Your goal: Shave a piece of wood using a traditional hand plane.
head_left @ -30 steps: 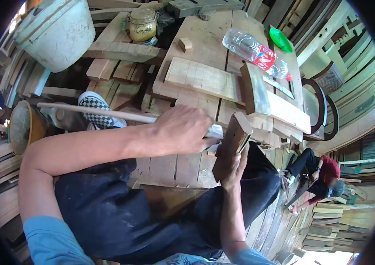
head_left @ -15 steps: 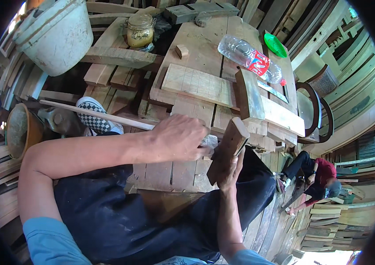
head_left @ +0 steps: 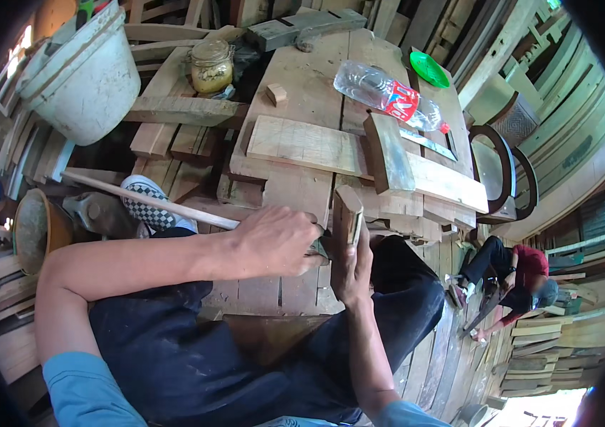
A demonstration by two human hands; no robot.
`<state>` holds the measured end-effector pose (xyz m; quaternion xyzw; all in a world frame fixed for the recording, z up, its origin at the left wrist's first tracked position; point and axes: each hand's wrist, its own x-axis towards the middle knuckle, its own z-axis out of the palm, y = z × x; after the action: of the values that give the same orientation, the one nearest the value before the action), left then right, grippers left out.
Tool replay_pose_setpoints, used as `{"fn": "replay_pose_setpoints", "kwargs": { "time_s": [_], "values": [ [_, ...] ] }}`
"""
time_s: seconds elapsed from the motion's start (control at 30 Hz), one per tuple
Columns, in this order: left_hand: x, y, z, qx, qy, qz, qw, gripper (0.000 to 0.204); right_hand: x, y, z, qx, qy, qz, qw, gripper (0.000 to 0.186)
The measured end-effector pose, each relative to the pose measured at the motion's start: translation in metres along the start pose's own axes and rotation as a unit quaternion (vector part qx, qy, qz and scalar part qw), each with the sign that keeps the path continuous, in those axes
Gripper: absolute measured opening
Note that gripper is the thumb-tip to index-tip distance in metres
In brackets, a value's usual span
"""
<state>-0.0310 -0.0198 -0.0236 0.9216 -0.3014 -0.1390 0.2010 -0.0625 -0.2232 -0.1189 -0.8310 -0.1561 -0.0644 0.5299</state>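
Two items are held: left hand (head_left: pixel 277 243) closed around a pale stick (head_left: pixel 151 198), right hand (head_left: pixel 354 274) clasping a wooden block (head_left: pixel 347 217) at the left's three o'clock. The block has turned more edge-on, suggesting working-face adjustment; contact is hidden.

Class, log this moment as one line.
Left hand: holding stick | Right hand: holding wooden block | Table: plastic bottle on its side

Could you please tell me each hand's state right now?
Left hand: closed, holding the long wooden stick.
Right hand: closed, holding the wooden block.
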Motion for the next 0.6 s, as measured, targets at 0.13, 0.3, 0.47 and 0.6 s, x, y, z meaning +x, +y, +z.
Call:
{"fn": "replay_pose_setpoints", "kwargs": {
  "time_s": [0.13, 0.3, 0.47, 0.6],
  "values": [
    [0.003, -0.011, 0.0, 0.01, 0.051, -0.012, 0.999, 0.038, -0.008, -0.012, -0.002, 0.089, -0.066, 0.052, 0.993, 0.069],
    [-0.003, 0.001, 0.004, -0.008, 0.01, -0.02, 1.0, 0.032, 0.006, -0.025, 0.004, 0.005, -0.009, -0.024, 1.0, 0.061],
    [0.005, -0.01, -0.004, -0.023, 0.052, -0.067, 0.996, 0.034, -0.002, -0.028, 0.005, 0.04, -0.032, -0.046, 0.998, 0.058],
    [0.009, -0.009, -0.008, -0.02, 0.077, -0.049, 0.996, 0.036, 0.004, -0.023, 0.003, 0.087, -0.025, 0.005, 0.996, 0.06]
  ]
}}
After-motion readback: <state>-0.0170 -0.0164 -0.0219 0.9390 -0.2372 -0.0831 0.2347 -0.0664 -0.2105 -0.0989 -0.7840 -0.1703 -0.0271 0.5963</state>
